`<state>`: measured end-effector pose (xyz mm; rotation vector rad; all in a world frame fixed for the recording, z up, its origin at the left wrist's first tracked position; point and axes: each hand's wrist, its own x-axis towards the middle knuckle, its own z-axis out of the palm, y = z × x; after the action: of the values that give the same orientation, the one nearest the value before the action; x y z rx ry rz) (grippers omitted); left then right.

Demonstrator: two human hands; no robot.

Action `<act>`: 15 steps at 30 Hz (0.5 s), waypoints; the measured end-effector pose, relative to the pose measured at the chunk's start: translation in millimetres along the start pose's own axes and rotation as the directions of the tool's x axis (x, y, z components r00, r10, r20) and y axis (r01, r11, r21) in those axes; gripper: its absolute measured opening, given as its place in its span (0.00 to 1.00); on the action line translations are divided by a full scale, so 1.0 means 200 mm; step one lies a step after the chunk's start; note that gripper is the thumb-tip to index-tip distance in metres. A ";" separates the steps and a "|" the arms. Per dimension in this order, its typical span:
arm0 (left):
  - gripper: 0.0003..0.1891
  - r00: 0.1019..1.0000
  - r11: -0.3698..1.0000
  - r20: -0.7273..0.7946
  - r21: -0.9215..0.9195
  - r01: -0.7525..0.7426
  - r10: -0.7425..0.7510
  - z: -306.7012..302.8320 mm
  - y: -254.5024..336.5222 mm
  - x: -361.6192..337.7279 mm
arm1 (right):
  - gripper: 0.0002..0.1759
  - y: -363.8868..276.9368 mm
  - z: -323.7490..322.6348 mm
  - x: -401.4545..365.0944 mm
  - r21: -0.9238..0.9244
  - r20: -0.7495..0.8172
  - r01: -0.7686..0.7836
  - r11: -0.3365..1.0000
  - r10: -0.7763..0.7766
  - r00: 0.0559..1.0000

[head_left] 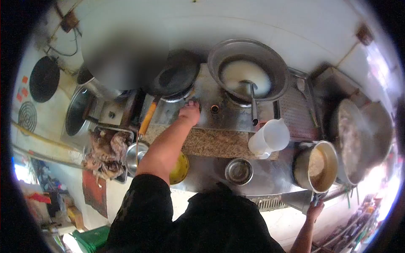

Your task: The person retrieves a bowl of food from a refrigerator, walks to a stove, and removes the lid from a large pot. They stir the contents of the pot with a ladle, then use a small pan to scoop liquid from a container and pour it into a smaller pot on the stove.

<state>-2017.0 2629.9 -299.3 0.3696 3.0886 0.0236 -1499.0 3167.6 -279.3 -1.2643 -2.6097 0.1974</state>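
My left hand [190, 113] reaches to the steel stove top [168, 117], just in front of the dark wok [175, 76]. Its fingers are bent and close together; what they hold, if anything, is hidden. The wok's wooden handle [147, 118] slants down left of my forearm. At the lower right, my right hand [314, 209] is closed around the handle of a saucepan [301, 168] with pale brownish contents. Behind the stove's middle, a big metal basin [217, 63] holds cloudy white liquid and a ladle [254, 103].
A white plastic jug [276, 135] stands by the stone-like ledge [215, 142]. A small metal bowl [239, 172] and a yellow bowl [182, 168] are nearer me. Left lies a tray of dark meat [107, 152]. Large pots [344, 114] crowd the right side; a perforated tray [295, 109] is beside the basin.
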 end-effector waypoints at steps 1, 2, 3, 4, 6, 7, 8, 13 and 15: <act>0.14 0.989 0.991 0.095 0.055 -0.123 0.117 0.01 -0.03 0.05 | 0.29 -0.19 -0.07 -0.10 0.011 -0.082 -0.010 1.000 0.011 0.997; 0.16 0.976 0.984 0.149 0.060 -0.170 0.159 0.04 -0.05 0.10 | 0.29 -0.22 -0.07 -0.17 -0.018 -0.075 0.018 1.000 -0.019 0.997; 0.16 0.973 0.981 0.151 0.056 -0.185 0.175 0.06 -0.07 0.14 | 0.29 -0.25 -0.06 -0.24 -0.047 -0.065 0.047 0.998 -0.050 0.997; 0.17 0.958 0.965 0.184 0.102 -0.242 0.221 0.08 -0.08 0.18 | 0.28 -0.30 -0.06 -0.31 -0.005 0.012 -0.024 1.000 0.024 1.000; 0.18 0.937 0.942 0.223 0.143 -0.304 0.268 0.07 -0.09 0.21 | 0.25 -0.27 0.05 -0.46 0.000 -0.014 -0.023 1.000 0.023 1.000; 0.17 0.925 0.954 0.302 0.119 -0.275 0.229 0.01 -0.06 0.20 | 0.25 -0.32 0.06 -0.52 0.109 0.110 -0.136 0.985 0.124 0.986; 0.17 0.906 0.965 0.380 0.099 -0.242 0.188 -0.03 -0.05 0.20 | 0.24 -0.34 0.07 -0.56 0.110 0.147 -0.161 0.981 0.144 0.979; 0.14 0.903 0.986 0.406 0.024 -0.164 0.141 -0.03 -0.02 0.18 | 0.23 -0.40 0.19 -0.66 0.162 0.263 -0.136 0.977 0.090 0.961; 0.14 0.915 0.980 0.366 0.034 -0.197 0.171 -0.05 -0.01 0.17 | 0.23 -0.44 0.22 -0.67 0.173 0.258 -0.102 0.980 0.055 0.965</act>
<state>-2050.6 2635.6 -291.0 0.5937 2.6860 -0.1344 -1497.5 3007.5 -321.5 -1.3553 -2.6702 0.6398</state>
